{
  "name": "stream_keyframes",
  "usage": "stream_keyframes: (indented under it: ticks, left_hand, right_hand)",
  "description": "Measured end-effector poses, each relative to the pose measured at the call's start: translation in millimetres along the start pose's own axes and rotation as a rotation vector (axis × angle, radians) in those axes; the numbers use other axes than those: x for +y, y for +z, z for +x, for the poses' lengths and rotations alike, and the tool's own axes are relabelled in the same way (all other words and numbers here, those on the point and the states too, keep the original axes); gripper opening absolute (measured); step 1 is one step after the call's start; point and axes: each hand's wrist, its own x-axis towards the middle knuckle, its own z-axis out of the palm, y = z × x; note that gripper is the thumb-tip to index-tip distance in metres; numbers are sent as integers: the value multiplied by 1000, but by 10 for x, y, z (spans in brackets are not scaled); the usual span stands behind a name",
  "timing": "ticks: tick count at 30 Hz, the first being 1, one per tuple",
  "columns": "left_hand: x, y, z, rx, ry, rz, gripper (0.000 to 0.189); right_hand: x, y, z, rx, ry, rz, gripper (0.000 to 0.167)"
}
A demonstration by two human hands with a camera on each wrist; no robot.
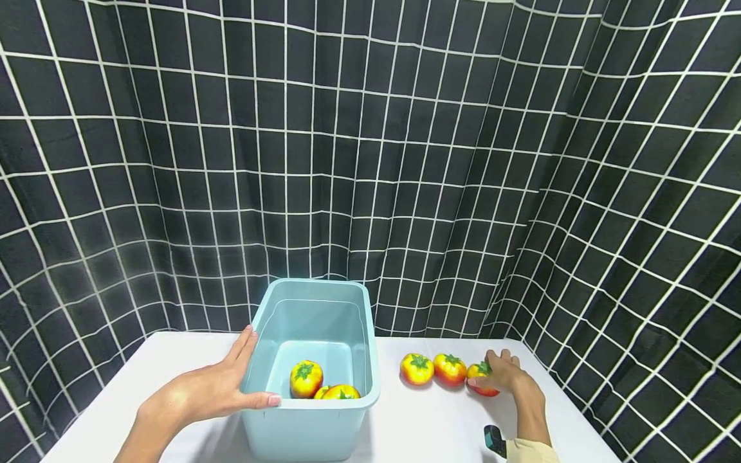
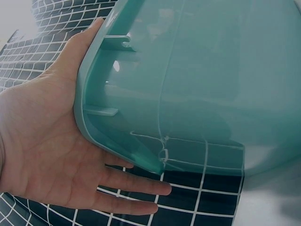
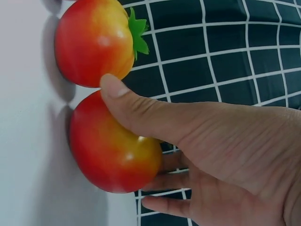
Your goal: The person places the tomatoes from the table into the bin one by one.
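Observation:
A light blue plastic bin (image 1: 307, 429) stands on the white table, with tomatoes inside, one of them (image 1: 306, 379) upright near the front wall. My left hand (image 1: 202, 393) lies against the bin's left rim, thumb over the front corner; its fingers (image 2: 136, 182) extend straight along the outside. To the right, three red-and-yellow tomatoes with green tops sit in a row. My right hand (image 1: 509, 378) grips the rightmost tomato (image 3: 113, 150), thumb across one side and fingers partly hidden behind it. Beside it are the middle tomato (image 1: 449, 370) and the left one (image 1: 416, 370).
A black curtain with a white grid (image 1: 324, 161) hangs behind the table and along both sides. The white table (image 1: 425, 424) extends in front of the tomato row. A dark band with a small device (image 1: 494, 440) is on the right wrist, by a pale sleeve.

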Motion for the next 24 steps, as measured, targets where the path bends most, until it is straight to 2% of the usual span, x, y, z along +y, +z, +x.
stream_keyframes:
  ticks: [6,9,12,15,19,24]
  left_hand:
    - [1,1,-2,-6,6,5,129]
    - [1,3,-4,-7,7,2,128]
    - [7,6,-4,-11,4,-4,128]
    - [14,6,-2,-10,4,-5,128]
    - [17,-4,-3,-2,0,5,128]
    - [12,-9,-12,-5,1,0,129]
  right_hand:
    - [29,20,-13,-82,6,64,98]
    - [42,11,-16,-78,-20,65,87]
    - [38,-35,-16,-19,-62,51,67]
    - [10,-114,-16,95,-96,19,59]
    - [-70,-234,-32,230,-94,-6,70]
    - [-214,-364,-99,273,-70,24,85]
